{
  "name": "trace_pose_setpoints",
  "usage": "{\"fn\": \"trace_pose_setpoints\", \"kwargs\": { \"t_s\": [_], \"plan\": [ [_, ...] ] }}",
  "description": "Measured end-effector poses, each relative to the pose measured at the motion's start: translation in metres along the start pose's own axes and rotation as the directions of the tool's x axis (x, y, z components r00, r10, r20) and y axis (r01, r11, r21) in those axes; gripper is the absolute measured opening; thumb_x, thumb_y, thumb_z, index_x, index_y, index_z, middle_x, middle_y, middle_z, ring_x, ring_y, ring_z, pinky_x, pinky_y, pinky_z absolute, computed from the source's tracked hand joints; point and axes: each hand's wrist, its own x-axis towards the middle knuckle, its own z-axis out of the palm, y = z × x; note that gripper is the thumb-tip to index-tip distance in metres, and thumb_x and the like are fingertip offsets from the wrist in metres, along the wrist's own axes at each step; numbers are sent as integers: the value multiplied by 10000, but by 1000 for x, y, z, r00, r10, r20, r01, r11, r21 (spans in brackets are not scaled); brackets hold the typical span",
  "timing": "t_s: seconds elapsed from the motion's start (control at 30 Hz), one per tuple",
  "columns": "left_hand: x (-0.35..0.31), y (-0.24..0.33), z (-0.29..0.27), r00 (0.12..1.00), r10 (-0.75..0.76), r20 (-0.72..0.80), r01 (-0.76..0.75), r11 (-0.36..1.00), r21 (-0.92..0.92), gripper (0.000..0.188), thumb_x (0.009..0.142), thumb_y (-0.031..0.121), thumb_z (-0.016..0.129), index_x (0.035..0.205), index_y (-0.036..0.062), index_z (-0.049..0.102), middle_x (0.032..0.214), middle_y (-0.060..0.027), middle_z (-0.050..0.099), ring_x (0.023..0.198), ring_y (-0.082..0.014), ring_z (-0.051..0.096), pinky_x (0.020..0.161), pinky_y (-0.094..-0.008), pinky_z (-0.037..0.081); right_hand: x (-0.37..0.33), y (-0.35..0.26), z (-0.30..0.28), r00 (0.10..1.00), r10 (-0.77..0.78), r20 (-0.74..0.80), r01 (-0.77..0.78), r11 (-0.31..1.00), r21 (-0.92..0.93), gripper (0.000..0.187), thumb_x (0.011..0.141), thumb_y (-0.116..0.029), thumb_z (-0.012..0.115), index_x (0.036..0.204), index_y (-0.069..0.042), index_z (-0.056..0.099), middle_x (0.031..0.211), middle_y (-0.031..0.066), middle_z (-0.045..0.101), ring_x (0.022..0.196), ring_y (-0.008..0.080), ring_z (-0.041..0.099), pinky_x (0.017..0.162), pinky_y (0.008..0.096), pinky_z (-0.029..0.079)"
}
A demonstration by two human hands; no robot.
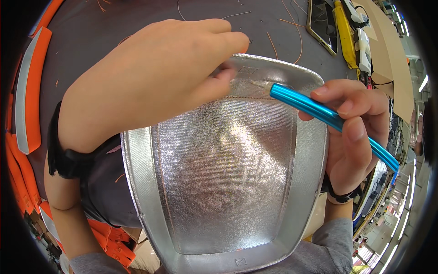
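A silvery stitched panel [223, 178] with a raised, rounded border stands tilted before me, its cavity facing me. At its far edge, my left hand [155, 68] is closed around the rim, index finger over the outside and thumb inside; the thumb is slightly blurred. Between the fingers and thumb of my right hand [353, 123] is a shiny blue pencil-shaped tool [310, 104]. Its pale pointed tip lies close to the inner far border, just right of my left thumb. Whether the tip touches the surface I cannot tell.
Orange pieces with grey strips [32, 91] lie along the left. Loose orange threads [273, 45] are scattered over the dark table [91, 41]. At the far right are a phone-like device [322, 26], a yellow-handled tool [345, 34] and brown cardboard [396, 59].
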Motion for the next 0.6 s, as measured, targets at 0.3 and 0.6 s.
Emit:
{"fn": "trace_pose_setpoints", "kwargs": {
  "t_s": [0.3,0.6],
  "plan": [
    [0,1,-2,999,30,-20,-30,999,-12,209,746,150,601,857,15,485,764,-122,456,649,-300,500,538,-344,385,0,1,0,1000,-19,-15,19,1000,19,208,860,-236,469,886,-31,439,919,214,537,742,238,607,699,333,520],
    [1,6,2,997,-1,-75,8,996,86,197,782,194,575,810,18,490,725,-109,434,601,-279,485,521,-339,371,-1,-2,1,1000,10,-29,-9,999,40,200,859,-236,470,883,-42,428,901,201,530,771,250,601,684,336,519]
  ]
}}
